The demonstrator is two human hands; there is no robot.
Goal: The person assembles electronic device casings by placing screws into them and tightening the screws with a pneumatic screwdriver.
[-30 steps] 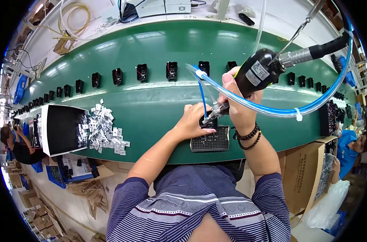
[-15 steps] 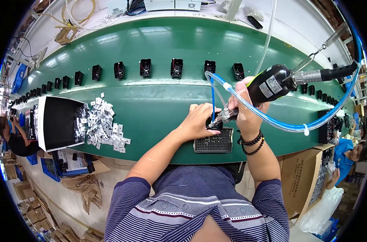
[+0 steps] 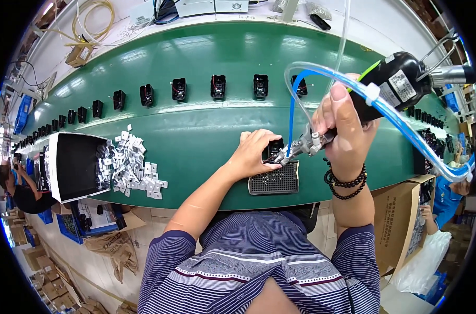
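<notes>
My left hand [image 3: 252,155] is curled around a small black plastic housing [image 3: 272,148], steadying it at the back edge of a grey perforated screw tray [image 3: 273,184]. Small screws lie in that tray. My right hand [image 3: 348,118] grips a black power screwdriver [image 3: 392,86] with a metal nozzle [image 3: 306,142]. The tool leans steeply to the right. Its tip is at the housing, close to my left thumb; whether it touches is too small to tell. Blue and clear air tubes [image 3: 400,133] loop from the nozzle over my right wrist.
A row of black housings [image 3: 218,87] with wires runs across the green table [image 3: 206,125]. At left, a tipped white box [image 3: 81,165] spills small metal plates [image 3: 136,165]. A cardboard carton [image 3: 392,225] stands right. Other people [image 3: 447,204] are at both sides.
My right hand and the screwdriver's body have swung right and away from me, while the tip stays near the housing. My left hand keeps its hold. The whole view has shifted slightly.
</notes>
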